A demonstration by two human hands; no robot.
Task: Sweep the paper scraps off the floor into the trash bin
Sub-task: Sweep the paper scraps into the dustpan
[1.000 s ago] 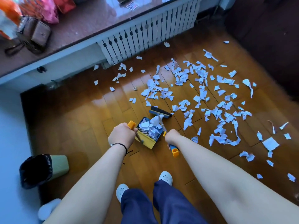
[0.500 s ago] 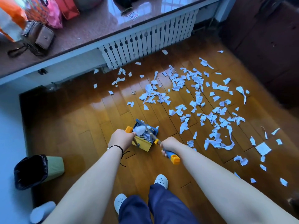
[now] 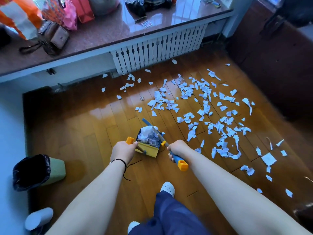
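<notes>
Many scraps: white paper scraps [image 3: 205, 106] lay scattered over the wooden floor [image 3: 81, 126], thickest between the radiator [image 3: 157, 48] and the person's right side.
Sill: a long polished window ledge [image 3: 105, 33] ran above the radiator, with a brown handbag [image 3: 54, 38] and bright shopping bags [image 3: 57, 12] on it.
Trash bin: a green bin lined with a black bag [image 3: 38, 172] stood at the far left, well apart from the scraps.
Dustpan: a yellow and blue dustpan [image 3: 149, 141] sat tilted between both hands, heaped with crumpled paper.
Left hand: the left hand [image 3: 123, 150] curled around the dustpan's handle beside its yellow end.
Right hand: the right hand [image 3: 177, 148] gripped the broom handle [image 3: 178, 161], whose shaft lay across the pan's pile.
</notes>
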